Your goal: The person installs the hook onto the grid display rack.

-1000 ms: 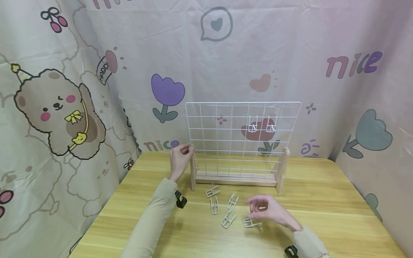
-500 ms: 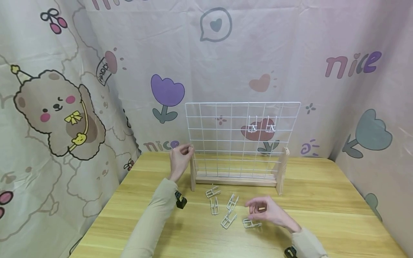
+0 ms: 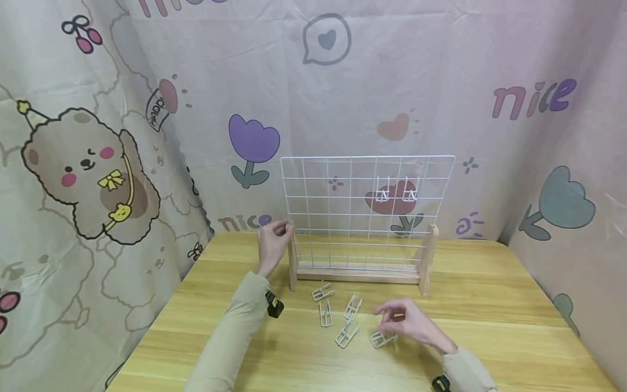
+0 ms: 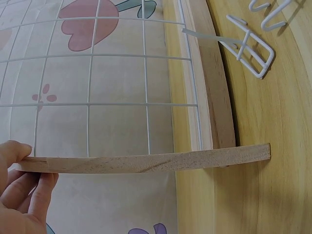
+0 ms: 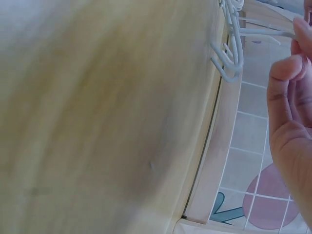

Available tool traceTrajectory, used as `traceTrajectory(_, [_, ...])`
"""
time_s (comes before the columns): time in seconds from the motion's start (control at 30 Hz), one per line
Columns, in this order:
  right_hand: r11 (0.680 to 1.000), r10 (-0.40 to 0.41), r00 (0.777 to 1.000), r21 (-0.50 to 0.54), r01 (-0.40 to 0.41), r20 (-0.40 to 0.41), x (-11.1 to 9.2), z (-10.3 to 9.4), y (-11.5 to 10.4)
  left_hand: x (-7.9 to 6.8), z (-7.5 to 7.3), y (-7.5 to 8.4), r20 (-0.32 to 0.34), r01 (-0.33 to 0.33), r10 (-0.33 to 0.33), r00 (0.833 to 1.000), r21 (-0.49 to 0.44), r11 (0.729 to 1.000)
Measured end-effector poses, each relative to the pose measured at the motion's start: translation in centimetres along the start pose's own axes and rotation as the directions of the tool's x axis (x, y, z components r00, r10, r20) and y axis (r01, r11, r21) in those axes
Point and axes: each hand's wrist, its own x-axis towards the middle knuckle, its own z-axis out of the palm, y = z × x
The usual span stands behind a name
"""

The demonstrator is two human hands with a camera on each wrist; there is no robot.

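A white wire grid panel (image 3: 350, 197) stands upright in a wooden stand (image 3: 357, 275). My left hand (image 3: 274, 242) pinches the top of the stand's left post (image 4: 146, 163), thumb on one side and fingers on the other in the left wrist view. Low over the table, my right hand (image 3: 409, 321) pinches a white wire hook (image 3: 378, 341); the right wrist view has a fingertip at the end of its rod, with part of the grip cut off by the frame edge. Two similar hooks (image 3: 382, 196) hang side by side at the grid's upper right.
Several loose wire hooks (image 3: 346, 335) lie on the wooden table (image 3: 294, 354) between the stand and my right hand. A printed curtain (image 3: 323, 98) encloses the back and sides. The stand's right post (image 3: 428, 261) rises behind my right hand.
The hook at my right hand has turned slightly and shifted a little to the right. My left hand stays on the post.
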Motion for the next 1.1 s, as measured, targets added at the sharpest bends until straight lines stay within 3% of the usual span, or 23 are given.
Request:
traceTrajectory(0.37, [0.997,-0.012,0.994,-0.082,0.003,-0.111,0.0,-0.6,-0.3,0.0,0.0,-0.1,-0.005,0.001,-0.001,1.0,0.004,1.0])
traceTrajectory(0.77, [0.992,-0.028,0.998,-0.125,0.022,-0.053,-0.2,-1.1,0.0,-0.1,0.0,0.0,-0.01,0.002,-0.002,1.0,-0.005,1.0])
traceTrajectory(1.1, [0.991,0.124,0.992,-0.056,-0.123,0.017,-0.6,-1.7,1.1,0.0,0.1,-0.1,-0.002,0.016,-0.016,1.0,-0.016,1.0])
